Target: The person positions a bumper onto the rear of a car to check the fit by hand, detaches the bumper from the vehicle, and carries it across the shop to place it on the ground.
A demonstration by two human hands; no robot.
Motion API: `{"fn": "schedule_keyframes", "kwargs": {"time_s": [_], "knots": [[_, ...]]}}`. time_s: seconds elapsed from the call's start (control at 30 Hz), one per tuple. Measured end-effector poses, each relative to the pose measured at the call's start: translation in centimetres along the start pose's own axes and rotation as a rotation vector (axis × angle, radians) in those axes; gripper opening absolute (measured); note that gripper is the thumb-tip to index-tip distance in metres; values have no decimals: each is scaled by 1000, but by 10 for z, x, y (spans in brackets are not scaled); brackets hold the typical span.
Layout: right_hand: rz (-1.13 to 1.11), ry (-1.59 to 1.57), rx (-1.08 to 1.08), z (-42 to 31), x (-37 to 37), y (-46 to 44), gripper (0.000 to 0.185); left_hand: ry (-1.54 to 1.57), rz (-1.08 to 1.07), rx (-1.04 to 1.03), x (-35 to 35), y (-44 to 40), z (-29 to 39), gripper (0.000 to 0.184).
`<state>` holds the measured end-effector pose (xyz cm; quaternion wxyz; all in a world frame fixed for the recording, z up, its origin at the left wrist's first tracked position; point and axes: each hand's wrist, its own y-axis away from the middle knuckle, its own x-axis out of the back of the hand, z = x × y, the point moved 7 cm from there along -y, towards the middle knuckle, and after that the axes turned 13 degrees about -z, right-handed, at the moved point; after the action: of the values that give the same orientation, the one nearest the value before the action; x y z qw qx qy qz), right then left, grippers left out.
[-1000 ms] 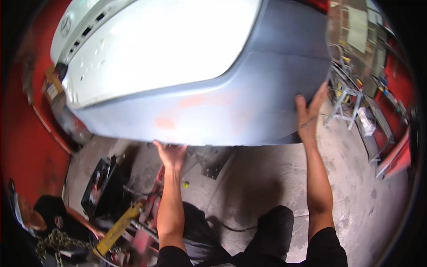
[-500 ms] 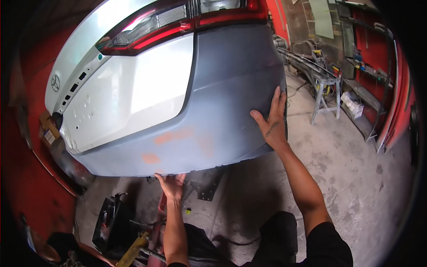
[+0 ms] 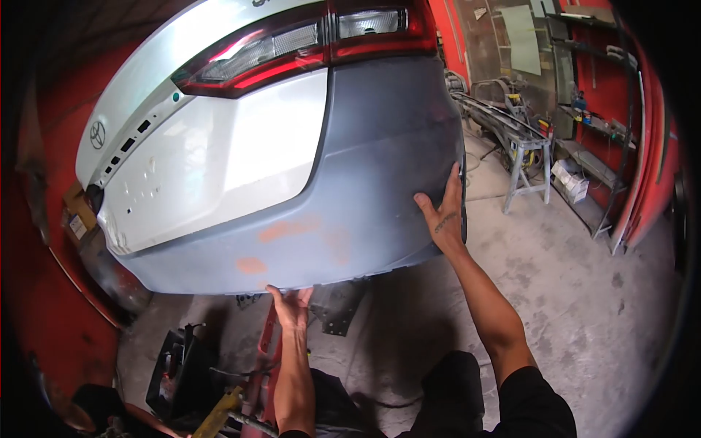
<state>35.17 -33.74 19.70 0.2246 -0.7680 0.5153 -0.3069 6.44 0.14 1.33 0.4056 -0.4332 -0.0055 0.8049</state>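
A grey-primed rear bumper (image 3: 387,168) with orange-brown patches spans the back of a white car. My left hand (image 3: 293,309) holds its lower edge from below, thumb at the lip and fingers partly hidden underneath. At the right end, my right hand (image 3: 442,217) grips the bumper's side. Its thumb is spread over the grey face, and its other fingers run along the edge, partly out of sight. Above the bumper sit the red and clear tail light (image 3: 270,55) and the white trunk lid (image 3: 212,168).
Below left are a black bin (image 3: 171,372), a red metal bar (image 3: 269,343) and a yellow piece (image 3: 219,409). Another person's arm (image 3: 150,420) shows at bottom left. A metal stand (image 3: 527,164) and shelving (image 3: 599,171) are at right, over a stained concrete floor (image 3: 555,292).
The car appears slightly lower in view, and the shelving has shifted left, as the camera moved. My right-hand fingers sit further round the bumper's side; my left hand stays at the lower edge.
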Motion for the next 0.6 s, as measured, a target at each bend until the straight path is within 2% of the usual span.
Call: {"fn": "schedule_keyframes", "kwargs": {"time_s": [0.37, 0.6], "knots": [[-27, -30, -31, -1, 2, 2, 119, -7, 34, 13, -9, 7, 2, 93], [-5, -37, 6, 0, 0, 2, 119, -6, -30, 3, -4, 8, -3, 91]]}}
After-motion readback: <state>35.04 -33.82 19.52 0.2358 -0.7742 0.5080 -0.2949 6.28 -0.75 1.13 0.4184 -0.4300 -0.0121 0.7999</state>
